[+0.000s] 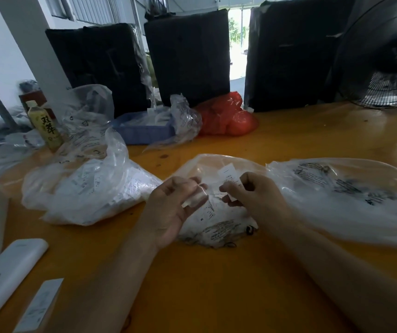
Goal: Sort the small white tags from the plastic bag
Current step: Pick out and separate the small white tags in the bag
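Tags, small and white, were pinched in the right hand, just above the plastic bag lying under both hands on the yellow bench. The left hand, fingers curled, held a clear scrap of plastic beside it. At nine o'clock sat a fuller bag; at three o'clock another printed bag. Toward twelve o'clock stood a blue tray, a red bag and, at ten o'clock, a bottle.

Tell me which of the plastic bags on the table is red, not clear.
The red bag at the far side of the table, in front of the black blocks. The other plastic bags in view are clear, several with black print.
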The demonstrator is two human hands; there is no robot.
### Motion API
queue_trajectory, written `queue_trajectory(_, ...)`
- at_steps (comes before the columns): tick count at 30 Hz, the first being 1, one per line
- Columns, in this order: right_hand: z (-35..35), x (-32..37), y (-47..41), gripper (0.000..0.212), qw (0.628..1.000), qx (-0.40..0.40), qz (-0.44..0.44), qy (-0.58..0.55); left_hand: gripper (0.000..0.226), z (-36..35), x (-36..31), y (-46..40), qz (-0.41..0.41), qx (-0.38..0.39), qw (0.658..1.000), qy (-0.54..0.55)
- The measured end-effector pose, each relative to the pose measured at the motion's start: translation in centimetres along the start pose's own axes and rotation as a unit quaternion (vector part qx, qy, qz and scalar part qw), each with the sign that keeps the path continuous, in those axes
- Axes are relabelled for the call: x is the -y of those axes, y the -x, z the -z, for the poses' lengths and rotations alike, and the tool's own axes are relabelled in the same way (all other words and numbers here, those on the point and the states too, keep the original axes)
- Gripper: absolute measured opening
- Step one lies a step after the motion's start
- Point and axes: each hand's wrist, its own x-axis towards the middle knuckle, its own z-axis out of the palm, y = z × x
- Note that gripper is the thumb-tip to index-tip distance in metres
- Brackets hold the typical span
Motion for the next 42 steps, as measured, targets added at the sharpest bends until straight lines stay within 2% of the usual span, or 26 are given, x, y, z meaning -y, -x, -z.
queue_trajectory(2,0.1,0.0,0.0,0.028,1.0,-0.014,0.008,0.013,0.013,0.0,0.0,0.3,0.017,0.046,0.999,-0.016)
queue_trajectory(4,0.1,0.0,0.0,0.021,0.999,-0.022,0.018,0.023,0.017,-0.1,0.1,0.5,0.032,0.059,0.997,-0.04)
queue_trajectory(8,0.0,-0.1,0.1,0.005,0.999,-0.033,0.036,0.023,0.016,-0.4,0.3,0.6,0.05,0.027,0.995,-0.086)
queue_trajectory(11,-0.1,-0.3,0.1,0.004,0.998,-0.046,0.038,0.016,0.025,-0.6,0.4,0.6,0.059,-0.012,0.994,-0.096)
queue_trajectory(14,-0.2,-0.2,0.3,0.008,0.998,-0.047,0.046,0.012,0.031,-0.8,0.4,0.5,0.064,-0.022,0.993,-0.097)
queue_trajectory(16,-0.1,-0.1,0.4,0.014,0.997,-0.061,0.047,0.006,0.027,-0.9,0.4,0.4,0.059,-0.019,0.994,-0.094)
queue_trajectory(19,0.1,0.3,0.4,0.007,0.996,-0.075,0.054,-0.001,0.019,-1.0,0.5,0.4,0.046,-0.006,0.996,-0.082)
queue_trajectory(21,0.2,0.4,0.3,0.01,0.996,-0.069,0.053,-0.001,0.016,-1.1,0.4,0.6,0.046,0.002,0.994,-0.097)
queue_trajectory(25,0.0,0.2,0.3,0.006,0.997,-0.063,0.051,0.003,0.025,-0.9,0.3,0.7,0.045,-0.004,0.992,-0.12)
queue_trajectory(27,-0.2,0.2,0.5,0.007,0.994,-0.071,0.072,0.03,0.023,-1.0,0.3,0.6,0.041,-0.014,0.994,-0.097)
queue_trajectory(30,-0.5,0.4,0.4,0.01,0.991,-0.088,0.089,0.045,0.039,-1.0,0.6,0.4,0.037,-0.04,0.998,-0.035)
queue_trajectory(33,-0.7,0.4,0.5,0.012,0.991,-0.086,0.085,0.055,0.012,-0.8,1.1,0.2,0.043,-0.052,0.997,-0.031)
queue_trajectory(37,-0.4,0.2,0.4,0.009,0.989,-0.093,0.084,0.081,0.026,-0.8,1.4,0.1,0.022,-0.069,0.996,-0.048)
queue_trajectory(42,-0.1,0.4,0.4,0.012,0.988,-0.12,0.094,0.034,0.035,-0.8,1.7,0.1,-0.011,-0.082,0.993,-0.08)
